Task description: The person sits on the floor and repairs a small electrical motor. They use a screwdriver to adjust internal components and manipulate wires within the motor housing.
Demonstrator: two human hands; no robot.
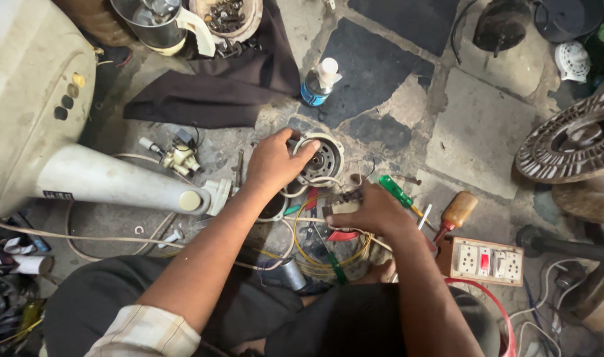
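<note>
Left hand [273,160] is gripping the motor [320,158], fingers curled over it; right hand [375,213] is pinching wires [315,246] just below.

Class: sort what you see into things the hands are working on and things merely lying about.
In use: left hand on round motor; right hand among coloured wires.

Lying about: green screwdriver, water bottle, switchboard, dark cloth.

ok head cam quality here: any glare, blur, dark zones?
Head view: even, dim light, no hard glare; the left hand on the round motor and the right hand among the wires are fairly sharp; lap and bottom-left corner fall into shadow; edges bend slightly from the wide lens.
</note>
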